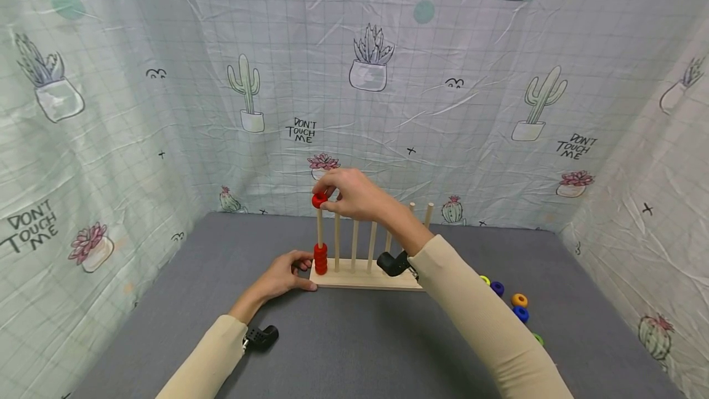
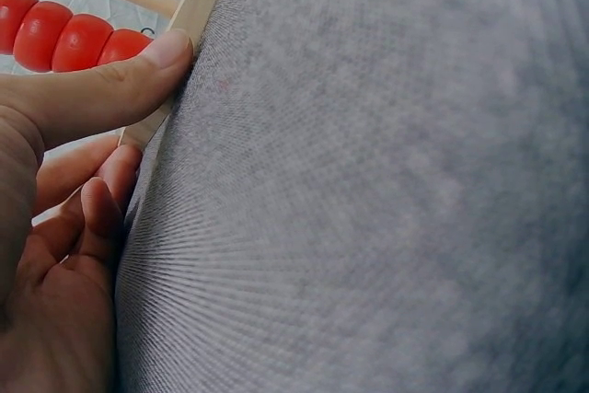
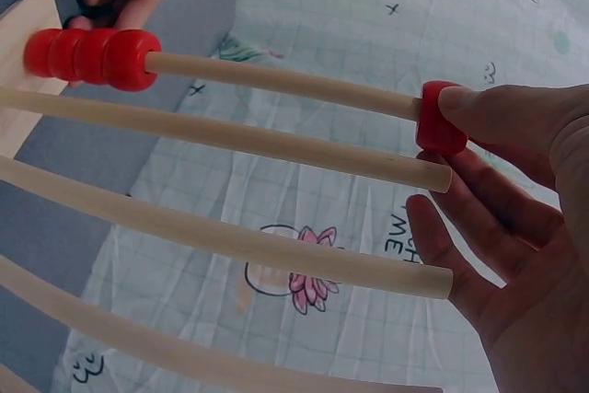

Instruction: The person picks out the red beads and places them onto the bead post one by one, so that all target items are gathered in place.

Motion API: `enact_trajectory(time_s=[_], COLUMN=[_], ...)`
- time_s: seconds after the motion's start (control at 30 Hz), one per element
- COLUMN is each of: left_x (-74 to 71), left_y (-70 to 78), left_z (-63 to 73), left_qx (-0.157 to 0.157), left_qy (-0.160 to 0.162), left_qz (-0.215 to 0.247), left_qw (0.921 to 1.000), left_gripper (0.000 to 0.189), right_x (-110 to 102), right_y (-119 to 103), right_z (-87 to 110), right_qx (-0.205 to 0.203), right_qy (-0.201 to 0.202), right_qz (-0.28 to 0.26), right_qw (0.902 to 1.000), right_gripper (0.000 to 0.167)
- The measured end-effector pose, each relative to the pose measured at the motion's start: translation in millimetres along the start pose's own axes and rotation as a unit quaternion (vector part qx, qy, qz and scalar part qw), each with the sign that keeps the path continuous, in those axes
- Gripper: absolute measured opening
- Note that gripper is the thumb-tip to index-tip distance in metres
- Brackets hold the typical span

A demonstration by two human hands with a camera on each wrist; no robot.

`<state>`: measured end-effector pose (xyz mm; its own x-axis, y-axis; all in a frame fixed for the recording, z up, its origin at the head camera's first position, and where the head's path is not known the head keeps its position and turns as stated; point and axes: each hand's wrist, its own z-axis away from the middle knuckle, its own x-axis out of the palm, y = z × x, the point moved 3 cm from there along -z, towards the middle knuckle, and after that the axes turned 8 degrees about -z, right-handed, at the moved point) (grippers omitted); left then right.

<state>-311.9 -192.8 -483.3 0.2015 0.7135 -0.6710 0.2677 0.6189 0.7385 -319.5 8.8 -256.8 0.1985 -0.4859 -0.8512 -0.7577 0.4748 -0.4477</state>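
My right hand (image 1: pixel 354 194) pinches a red bead (image 1: pixel 319 200) between thumb and fingers at the top of the leftmost wooden peg (image 1: pixel 319 226). In the right wrist view that bead (image 3: pixel 442 119) meets the peg's tip. Several red beads (image 1: pixel 320 260) are stacked at the bottom of the same peg. The pegs stand upright in a pale wooden base (image 1: pixel 360 281). My left hand (image 1: pixel 285 276) grips the left end of this base; the left wrist view shows the thumb (image 2: pixel 138 80) on its edge and the other fingers (image 2: pixel 106 186) curled against its end.
To the right of the base, partly behind my right sleeve, lie loose beads: orange (image 1: pixel 519 300), dark blue (image 1: pixel 497 289), blue (image 1: pixel 520 313), yellow (image 1: pixel 485 279) and green (image 1: pixel 538 338). A grey cloth (image 1: pixel 343 350) covers the table. Behind it hangs a cactus-printed curtain (image 1: pixel 310 36).
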Motion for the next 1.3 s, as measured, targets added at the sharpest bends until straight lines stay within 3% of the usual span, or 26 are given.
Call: enact_trajectory(time_s=[0.43,0.8,1.3], left_x=[-1.2,-0.9,-1.0], left_y=[1.0,1.5,0.6], left_z=[0.7,0.4,1.4], left_qx=[-0.009,-0.009,0.001], left_qy=[0.0,0.001,0.0], left_qz=[-0.002,-0.001,-0.001], left_qw=[1.0,1.0,1.0], left_gripper=[0.07,0.072,0.072], right_x=[0.2,-0.7,-6.3], right_y=[1.9,2.6,-3.6], right_z=[-0.4,0.5,13.3], right_qx=[0.009,0.004,-0.013], right_qy=[-0.007,-0.01,0.008], right_qz=[-0.008,-0.008,-0.017], right_qw=[0.9999,0.9999,0.9997], right_gripper=[0.032,0.022,0.021])
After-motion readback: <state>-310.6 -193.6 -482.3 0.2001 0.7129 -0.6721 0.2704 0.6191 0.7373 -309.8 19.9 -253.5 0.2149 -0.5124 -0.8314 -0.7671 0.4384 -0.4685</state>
